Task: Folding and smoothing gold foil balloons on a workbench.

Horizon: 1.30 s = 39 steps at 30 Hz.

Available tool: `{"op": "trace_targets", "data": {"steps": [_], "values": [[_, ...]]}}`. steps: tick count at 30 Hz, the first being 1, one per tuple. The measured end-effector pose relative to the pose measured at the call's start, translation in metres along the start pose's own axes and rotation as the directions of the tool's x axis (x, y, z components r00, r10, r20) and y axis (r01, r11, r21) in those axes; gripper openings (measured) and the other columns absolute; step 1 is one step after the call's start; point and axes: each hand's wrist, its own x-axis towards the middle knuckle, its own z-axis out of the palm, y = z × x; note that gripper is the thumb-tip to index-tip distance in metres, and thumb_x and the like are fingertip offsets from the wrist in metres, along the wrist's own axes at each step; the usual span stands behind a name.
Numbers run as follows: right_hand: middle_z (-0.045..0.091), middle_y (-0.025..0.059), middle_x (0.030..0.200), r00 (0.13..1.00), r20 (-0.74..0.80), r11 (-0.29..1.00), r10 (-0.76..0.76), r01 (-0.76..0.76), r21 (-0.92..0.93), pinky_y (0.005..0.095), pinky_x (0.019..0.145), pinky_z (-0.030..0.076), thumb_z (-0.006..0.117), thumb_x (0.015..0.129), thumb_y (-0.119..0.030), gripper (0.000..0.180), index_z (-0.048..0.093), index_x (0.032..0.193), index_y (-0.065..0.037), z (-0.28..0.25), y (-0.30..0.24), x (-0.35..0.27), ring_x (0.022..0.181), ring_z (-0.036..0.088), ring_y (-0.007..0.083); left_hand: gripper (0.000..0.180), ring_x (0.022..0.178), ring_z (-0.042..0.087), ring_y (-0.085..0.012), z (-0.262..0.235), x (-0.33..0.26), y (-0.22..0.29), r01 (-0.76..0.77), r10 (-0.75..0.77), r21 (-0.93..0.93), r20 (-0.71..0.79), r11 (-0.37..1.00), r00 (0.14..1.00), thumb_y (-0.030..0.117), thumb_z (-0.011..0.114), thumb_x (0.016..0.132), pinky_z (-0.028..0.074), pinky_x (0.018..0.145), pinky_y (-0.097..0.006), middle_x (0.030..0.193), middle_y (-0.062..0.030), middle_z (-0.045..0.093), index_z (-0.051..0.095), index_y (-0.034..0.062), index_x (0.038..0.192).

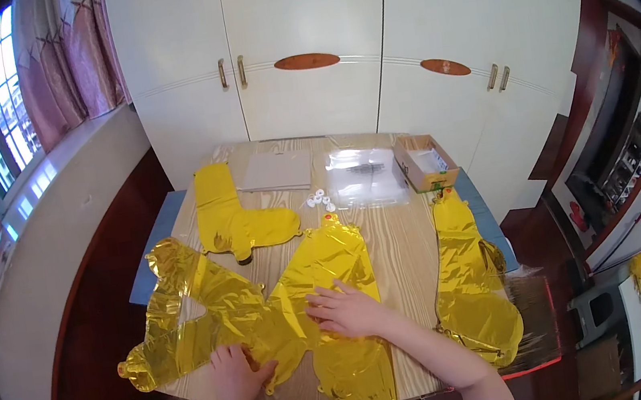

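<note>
Here, the left hand (pixel 236 371) pinches the lower edge of a flat gold foil balloon (pixel 190 314), while the right hand (pixel 349 309) lies open, fingers spread, pressing a second gold foil balloon (pixel 329 263) beside it on the wooden table (pixel 404 254). Two more gold balloons flank them: one behind (pixel 233 215), one right (pixel 472 277). Farther back sit one cardboard box (pixel 425 162), one clear plastic sheet (pixel 366 176) and one grey board (pixel 276 171).
</note>
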Motion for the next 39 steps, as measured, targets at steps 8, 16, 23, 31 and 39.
{"op": "trace_targets", "data": {"steps": [8,16,23,31,39], "values": [[0.052,0.0070,0.137,1.000,-0.023,1.000,-0.020,0.020,-0.001,0.0474,0.114,0.024,0.050,0.094,-0.037,0.047,0.052,0.133,-0.010,0.009,0.010,0.005,0.133,0.043,0.0221,0.056,0.094,0.048,-0.0322,0.012,-0.001,-0.006,-0.087,0.087,0.020,-0.018,0.996,0.996,0.045,0.080,0.065,0.042,0.081,-0.041,0.097,-0.0140,0.050,0.056,0.0047,0.096],[0.049,0.0061,0.141,0.999,-0.026,0.999,0.031,-0.032,-0.018,0.0479,0.114,0.024,0.050,0.095,-0.039,0.051,0.048,0.137,-0.012,0.007,0.014,-0.021,0.134,0.042,0.0206,0.058,0.095,0.049,-0.0336,0.010,0.000,0.014,-0.067,0.073,-0.097,0.058,0.993,0.996,0.044,0.080,0.065,0.042,0.082,-0.044,0.099,-0.0155,0.050,0.055,0.0030,0.098],[0.048,0.0060,0.142,0.998,-0.053,0.999,0.039,-0.038,0.012,0.0488,0.114,0.025,0.051,0.094,-0.037,0.049,0.049,0.137,-0.012,0.008,0.015,-0.024,0.134,0.042,0.0207,0.058,0.096,0.049,-0.0346,0.032,0.002,-0.003,-0.248,0.250,-0.059,0.030,0.967,0.968,0.041,0.081,0.067,0.042,0.082,-0.044,0.099,-0.0156,0.051,0.056,0.0019,0.102],[0.050,0.0069,0.140,0.993,-0.103,0.994,0.058,-0.049,0.093,0.0494,0.113,0.025,0.053,0.094,-0.035,0.047,0.052,0.134,-0.011,0.012,0.014,-0.026,0.132,0.043,0.0221,0.054,0.100,0.049,-0.0366,0.019,0.012,0.008,-0.116,0.113,0.050,0.055,0.992,0.992,0.038,0.079,0.070,0.042,0.083,-0.046,0.102,-0.0193,0.051,0.054,-0.0018,0.096],[0.050,0.0080,0.139,0.991,-0.127,0.997,0.052,-0.043,0.071,0.0485,0.114,0.024,0.051,0.094,-0.034,0.046,0.051,0.133,-0.011,0.020,0.015,-0.026,0.133,0.042,0.0233,0.041,0.074,0.059,-0.0301,0.025,0.016,0.014,0.041,0.082,-0.515,0.214,0.856,0.973,0.018,0.073,0.078,0.048,0.068,-0.038,0.090,-0.0137,0.058,0.051,0.0006,0.108]]}}
